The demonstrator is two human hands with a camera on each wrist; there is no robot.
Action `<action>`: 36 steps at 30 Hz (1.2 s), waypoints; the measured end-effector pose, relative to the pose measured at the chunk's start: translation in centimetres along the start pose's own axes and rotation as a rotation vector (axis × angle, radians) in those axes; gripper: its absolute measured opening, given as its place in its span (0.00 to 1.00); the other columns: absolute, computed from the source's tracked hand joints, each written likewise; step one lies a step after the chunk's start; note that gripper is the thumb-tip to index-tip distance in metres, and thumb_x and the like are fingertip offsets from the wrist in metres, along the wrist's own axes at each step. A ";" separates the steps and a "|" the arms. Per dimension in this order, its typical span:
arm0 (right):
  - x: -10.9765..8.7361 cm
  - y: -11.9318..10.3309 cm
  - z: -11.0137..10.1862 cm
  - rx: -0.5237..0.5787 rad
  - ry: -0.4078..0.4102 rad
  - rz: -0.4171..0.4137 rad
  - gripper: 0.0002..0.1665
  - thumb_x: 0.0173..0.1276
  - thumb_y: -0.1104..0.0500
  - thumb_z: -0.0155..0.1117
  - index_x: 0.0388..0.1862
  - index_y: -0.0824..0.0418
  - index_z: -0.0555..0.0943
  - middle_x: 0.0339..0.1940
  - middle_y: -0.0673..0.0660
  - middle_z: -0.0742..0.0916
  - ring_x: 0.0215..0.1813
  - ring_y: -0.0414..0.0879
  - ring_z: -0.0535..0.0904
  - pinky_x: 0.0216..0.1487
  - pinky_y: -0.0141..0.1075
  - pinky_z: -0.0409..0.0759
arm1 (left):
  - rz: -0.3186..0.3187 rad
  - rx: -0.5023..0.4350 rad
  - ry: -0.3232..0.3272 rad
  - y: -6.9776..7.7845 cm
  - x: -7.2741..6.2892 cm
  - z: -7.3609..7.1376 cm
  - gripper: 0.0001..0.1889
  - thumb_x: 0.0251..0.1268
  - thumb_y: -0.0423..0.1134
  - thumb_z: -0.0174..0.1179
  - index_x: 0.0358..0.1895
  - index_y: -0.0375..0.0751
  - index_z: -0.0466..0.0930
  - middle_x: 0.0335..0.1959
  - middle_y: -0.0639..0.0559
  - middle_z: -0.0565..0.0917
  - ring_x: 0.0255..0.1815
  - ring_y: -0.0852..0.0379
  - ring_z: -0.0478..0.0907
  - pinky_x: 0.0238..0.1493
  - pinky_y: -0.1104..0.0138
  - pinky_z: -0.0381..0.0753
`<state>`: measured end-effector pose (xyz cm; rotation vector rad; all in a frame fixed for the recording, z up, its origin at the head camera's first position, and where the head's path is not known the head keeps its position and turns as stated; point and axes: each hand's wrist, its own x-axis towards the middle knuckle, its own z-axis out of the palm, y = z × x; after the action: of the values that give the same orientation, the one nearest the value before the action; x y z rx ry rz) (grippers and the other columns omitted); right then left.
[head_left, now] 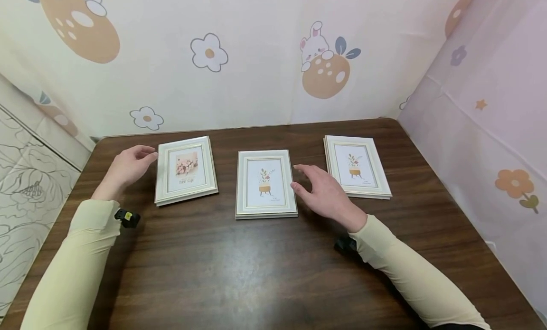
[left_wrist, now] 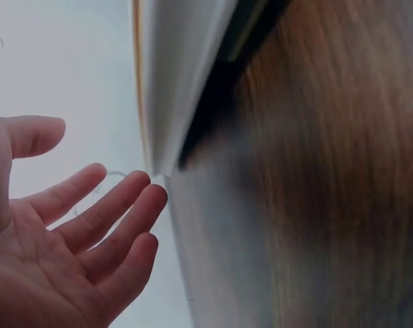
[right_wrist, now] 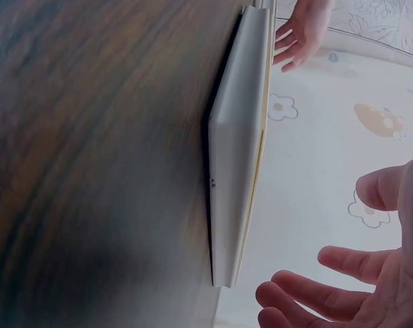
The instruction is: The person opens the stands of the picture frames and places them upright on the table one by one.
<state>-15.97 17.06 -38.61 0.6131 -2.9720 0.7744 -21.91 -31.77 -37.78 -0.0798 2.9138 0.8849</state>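
Note:
Three white picture frames with thin gold lines lie face up in a row on the dark wood table. The left frame (head_left: 161, 178) has a pink flower picture; the middle frame (head_left: 241, 187) and the right frame (head_left: 381, 178) each show a plant in an orange pot. My left hand (head_left: 130, 167) is at the left frame's left edge, fingers loosely bent and nothing in them. Its spread fingers also show beside a white frame edge (left_wrist: 175, 89) in the left wrist view. Between the middle and right frames, my right hand (head_left: 322, 192) has relaxed fingers near the middle frame's right edge.
The brown wood table (head_left: 222, 268) runs back to a pale curtain (head_left: 256, 97) printed with rabbits and flowers. Another printed curtain (head_left: 491, 145) hangs along the right side. Small black devices (head_left: 128, 218) sit at both wrists.

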 end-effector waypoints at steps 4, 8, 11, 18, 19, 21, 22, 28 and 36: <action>-0.1 -0.2 0.1 0.017 -0.005 -0.007 0.33 0.75 0.43 0.56 0.70 0.61 0.71 0.63 0.59 0.80 0.62 0.54 0.76 0.62 0.51 0.73 | -0.019 -0.053 -0.009 -0.8 1.1 -0.1 0.36 0.76 0.63 0.41 0.68 0.33 0.68 0.59 0.28 0.76 0.59 0.33 0.73 0.56 0.42 0.69; -0.3 -0.5 0.3 0.054 0.002 -0.021 0.31 0.75 0.45 0.57 0.69 0.61 0.72 0.58 0.60 0.82 0.58 0.54 0.78 0.57 0.51 0.76 | -0.037 -0.103 -0.028 -1.4 1.7 -0.2 0.36 0.77 0.61 0.42 0.69 0.32 0.66 0.59 0.27 0.76 0.56 0.34 0.76 0.57 0.44 0.69; -0.4 -0.6 0.4 0.082 0.002 -0.017 0.31 0.75 0.45 0.57 0.69 0.60 0.72 0.55 0.59 0.83 0.55 0.53 0.79 0.53 0.50 0.77 | -0.051 -0.144 -0.054 -1.7 2.2 -0.2 0.35 0.77 0.59 0.43 0.71 0.31 0.63 0.63 0.26 0.72 0.57 0.34 0.76 0.60 0.43 0.67; -0.6 -0.6 0.3 0.104 -0.010 -0.006 0.31 0.75 0.45 0.57 0.70 0.59 0.71 0.55 0.57 0.83 0.54 0.50 0.79 0.52 0.49 0.78 | -0.059 -0.181 -0.114 -2.3 4.0 -0.1 0.34 0.78 0.57 0.44 0.73 0.31 0.59 0.67 0.27 0.67 0.57 0.37 0.77 0.60 0.46 0.71; -0.6 -0.6 0.4 0.108 -0.011 -0.007 0.30 0.75 0.45 0.58 0.69 0.59 0.71 0.54 0.57 0.84 0.54 0.50 0.80 0.52 0.49 0.78 | -0.058 -0.184 -0.123 -2.3 4.2 -0.1 0.34 0.78 0.56 0.45 0.73 0.31 0.59 0.67 0.27 0.67 0.56 0.38 0.77 0.58 0.49 0.73; -0.7 -0.7 0.4 0.114 -0.013 -0.009 0.30 0.75 0.46 0.58 0.69 0.60 0.71 0.54 0.57 0.84 0.53 0.49 0.80 0.51 0.48 0.79 | -0.060 -0.193 -0.143 -2.1 4.5 0.0 0.34 0.78 0.55 0.46 0.73 0.30 0.58 0.67 0.27 0.67 0.54 0.42 0.79 0.53 0.54 0.77; -0.7 -0.8 0.5 0.116 -0.016 -0.011 0.30 0.75 0.46 0.58 0.69 0.59 0.72 0.54 0.57 0.84 0.53 0.49 0.81 0.50 0.48 0.79 | -0.062 -0.196 -0.153 -2.0 4.7 0.0 0.34 0.78 0.54 0.46 0.73 0.30 0.58 0.66 0.28 0.67 0.52 0.43 0.79 0.51 0.56 0.78; -1.1 -1.3 1.0 0.118 -0.057 -0.040 0.31 0.75 0.45 0.58 0.69 0.59 0.71 0.50 0.55 0.85 0.49 0.47 0.81 0.48 0.46 0.79 | -0.095 -0.213 -0.237 -1.5 5.3 0.0 0.36 0.78 0.50 0.50 0.75 0.28 0.52 0.67 0.27 0.64 0.52 0.45 0.76 0.50 0.56 0.82; -1.4 -1.4 1.2 0.105 -0.056 -0.037 0.30 0.75 0.45 0.58 0.69 0.59 0.72 0.47 0.54 0.85 0.46 0.47 0.81 0.46 0.45 0.79 | -0.125 -0.216 -0.331 -1.2 6.0 0.1 0.41 0.76 0.45 0.55 0.76 0.24 0.42 0.71 0.23 0.57 0.64 0.34 0.66 0.61 0.46 0.74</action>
<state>-14.01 15.88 -39.13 0.7043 -2.9757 0.9300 -27.81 -32.86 -39.13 -0.1175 2.4745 1.0734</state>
